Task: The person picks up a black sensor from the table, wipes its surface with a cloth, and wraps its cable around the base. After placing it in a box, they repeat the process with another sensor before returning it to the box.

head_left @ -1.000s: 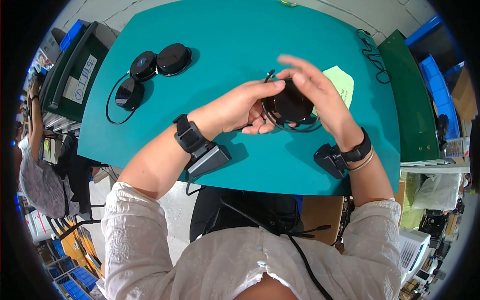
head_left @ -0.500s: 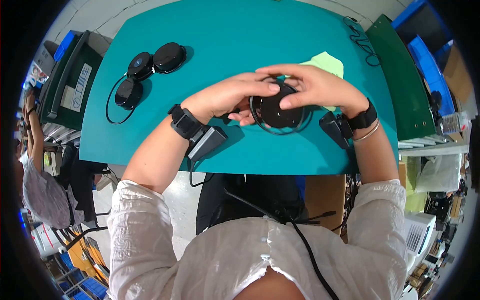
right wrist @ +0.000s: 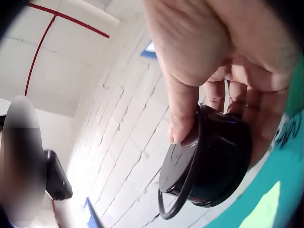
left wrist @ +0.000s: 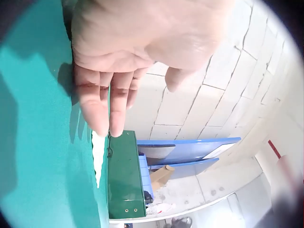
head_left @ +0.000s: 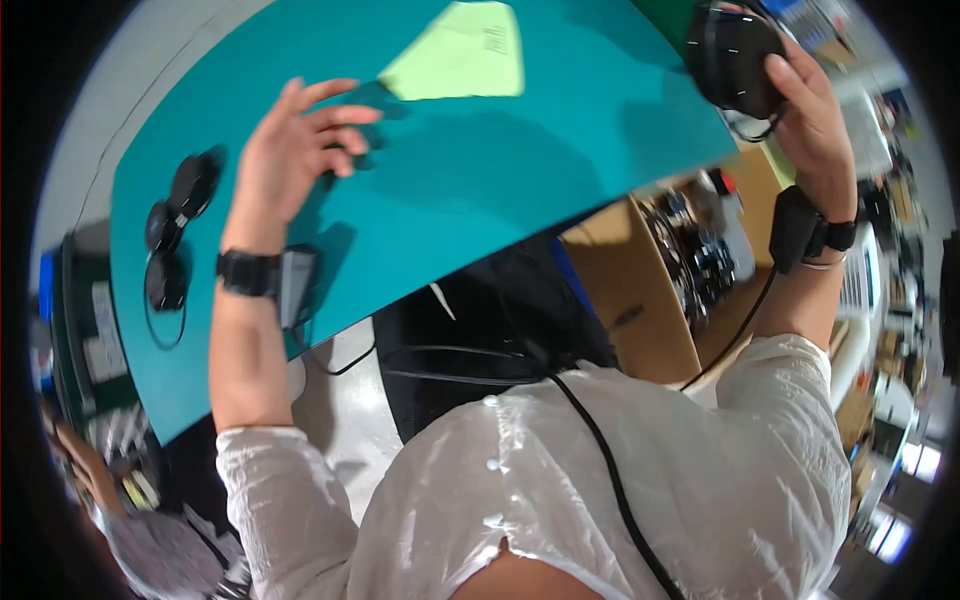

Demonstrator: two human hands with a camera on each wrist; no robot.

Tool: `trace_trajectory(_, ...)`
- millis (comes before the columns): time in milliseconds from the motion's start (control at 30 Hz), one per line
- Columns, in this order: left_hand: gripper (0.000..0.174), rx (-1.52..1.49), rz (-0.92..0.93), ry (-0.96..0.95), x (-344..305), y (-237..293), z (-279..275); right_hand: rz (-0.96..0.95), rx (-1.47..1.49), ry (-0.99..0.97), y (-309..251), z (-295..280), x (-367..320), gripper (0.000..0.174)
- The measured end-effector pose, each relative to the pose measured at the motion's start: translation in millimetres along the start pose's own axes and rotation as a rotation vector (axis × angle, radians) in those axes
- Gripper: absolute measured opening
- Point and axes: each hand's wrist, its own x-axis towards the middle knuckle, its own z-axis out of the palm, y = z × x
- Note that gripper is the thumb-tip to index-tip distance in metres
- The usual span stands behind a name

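Observation:
In the head view the right hand grips a round, glossy black device with a thin black cable, out past the table's right side. The right wrist view has the thumb of that hand on the device's flat face and the fingers behind it. Over the table's left half, the left hand holds nothing, its fingers spread and slightly bent. Seen from the left wrist, that hand has extended fingers above the green surface.
Joined black round devices with a cable lie at the table's left. A pale green paper is near its far edge. An open cardboard box with items stands below the front edge. Another person is at lower left.
The hands have parted: the right hand has carried the black device to the far right, and the left hand has let go of it and moved left. The head view has turned rightward.

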Motion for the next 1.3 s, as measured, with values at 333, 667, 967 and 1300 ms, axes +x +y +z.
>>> trace_trajectory(333, 0.048, 0.077, -0.080, 0.111, 5, -10, -27, 0.726, 0.203, 0.768, 216, -140, -245, 0.035)
trace_trajectory(667, 0.042, -0.162, -0.058, 0.178, -7, -12, -54, 0.903, 0.560, 1.155, 467, -114, -245, 0.034)
trace_trajectory(967, 0.044, -0.201, -0.066, 0.209, -14, -9, -60, 0.922, 0.428, 1.518, 504, -118, -173, 0.043)
trace_trajectory(1300, 0.048, -0.424, -0.155, 0.168, -21, -3, -79, 1.263, -0.254, 1.156, 639, -218, -203, 0.045)
